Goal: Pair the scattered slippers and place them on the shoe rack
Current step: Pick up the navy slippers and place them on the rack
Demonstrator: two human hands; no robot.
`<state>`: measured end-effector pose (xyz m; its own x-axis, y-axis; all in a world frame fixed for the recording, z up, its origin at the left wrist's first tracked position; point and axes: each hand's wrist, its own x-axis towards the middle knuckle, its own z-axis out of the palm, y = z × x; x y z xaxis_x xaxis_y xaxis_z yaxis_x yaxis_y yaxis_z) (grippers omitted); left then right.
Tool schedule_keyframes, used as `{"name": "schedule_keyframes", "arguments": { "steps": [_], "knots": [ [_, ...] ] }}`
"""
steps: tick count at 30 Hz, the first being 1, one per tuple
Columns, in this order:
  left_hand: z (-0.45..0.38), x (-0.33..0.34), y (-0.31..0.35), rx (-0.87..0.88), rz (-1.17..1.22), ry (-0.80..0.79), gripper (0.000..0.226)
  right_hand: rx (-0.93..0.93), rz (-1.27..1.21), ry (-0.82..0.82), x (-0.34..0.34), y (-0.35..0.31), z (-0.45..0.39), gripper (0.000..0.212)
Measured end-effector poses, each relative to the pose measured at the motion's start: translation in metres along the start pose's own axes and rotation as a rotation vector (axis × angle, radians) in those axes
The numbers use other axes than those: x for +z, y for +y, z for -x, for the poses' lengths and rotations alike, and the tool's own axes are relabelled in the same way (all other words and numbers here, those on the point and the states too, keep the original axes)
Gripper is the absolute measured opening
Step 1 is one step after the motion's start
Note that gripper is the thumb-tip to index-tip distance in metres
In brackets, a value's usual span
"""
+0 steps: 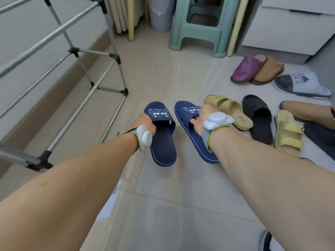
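Note:
Two navy blue slippers with a cartoon print lie side by side in the middle of the floor. My left hand (144, 122) grips the left blue slipper (163, 142) at its strap, and its heel looks lifted off the tiles. My right hand (200, 120) has its fingers tucked under the strap of the right blue slipper (190, 131). The metal shoe rack (76, 51) stands to the left with bare rails.
Scattered to the right are two yellow sandals (228, 110), (288, 131), a black slipper (259, 116), a purple slipper (247, 69), tan slippers (268, 70), (308, 111) and a grey-white slipper (302, 84). A green stool (199, 29) and a white cabinet (290, 28) stand behind.

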<state>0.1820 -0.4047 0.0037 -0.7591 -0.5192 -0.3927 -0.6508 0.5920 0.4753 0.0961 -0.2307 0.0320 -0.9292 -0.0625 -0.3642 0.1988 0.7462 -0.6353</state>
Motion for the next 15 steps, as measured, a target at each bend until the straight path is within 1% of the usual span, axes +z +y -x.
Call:
{"name": "schedule_keyframes", "arguments": {
  "steps": [2, 3, 5, 6, 7, 8, 9, 10, 11, 12, 13, 15],
  "knots": [
    [-0.003, -0.002, -0.004, -0.057, -0.002, 0.007, 0.035, 0.034, -0.179, -0.036, 0.014, -0.003, -0.009, 0.035],
    [-0.005, -0.002, -0.007, -0.086, -0.004, 0.015, 0.034, -0.002, -0.116, -0.057, 0.024, -0.005, -0.014, 0.035],
    [-0.008, 0.000, -0.013, -0.133, 0.001, 0.038, 0.035, -0.065, -0.075, -0.074, 0.042, -0.007, -0.026, 0.033],
    [-0.009, 0.003, -0.015, -0.155, 0.011, 0.047, 0.036, -0.056, -0.086, -0.077, 0.052, -0.007, -0.032, 0.033],
    [-0.011, 0.007, -0.019, -0.179, 0.022, 0.052, 0.036, -0.061, -0.040, -0.092, 0.059, -0.007, -0.033, 0.033],
    [-0.012, 0.010, -0.022, -0.197, 0.032, 0.057, 0.036, -0.061, -0.040, -0.105, 0.064, -0.007, -0.036, 0.029],
    [-0.013, 0.015, -0.023, -0.223, 0.045, 0.059, 0.035, -0.091, 0.025, -0.137, 0.069, -0.004, -0.044, 0.020],
    [-0.014, 0.019, -0.025, -0.248, 0.058, 0.059, 0.035, -0.077, 0.029, -0.201, 0.073, -0.006, -0.045, 0.015],
    [-0.014, 0.023, -0.027, -0.271, 0.065, 0.062, 0.035, -0.116, 0.082, -0.241, 0.077, -0.006, -0.050, 0.023],
    [-0.014, 0.027, -0.029, -0.295, 0.065, 0.069, 0.035, -0.124, 0.081, -0.258, 0.083, -0.008, -0.053, 0.023],
    [-0.013, 0.029, -0.030, -0.308, 0.056, 0.072, 0.035, -0.109, 0.055, -0.270, 0.091, -0.006, -0.058, 0.017],
    [-0.012, 0.030, -0.035, -0.319, 0.053, 0.077, 0.034, -0.120, 0.030, -0.302, 0.106, 0.003, -0.063, 0.018]
  ]
}}
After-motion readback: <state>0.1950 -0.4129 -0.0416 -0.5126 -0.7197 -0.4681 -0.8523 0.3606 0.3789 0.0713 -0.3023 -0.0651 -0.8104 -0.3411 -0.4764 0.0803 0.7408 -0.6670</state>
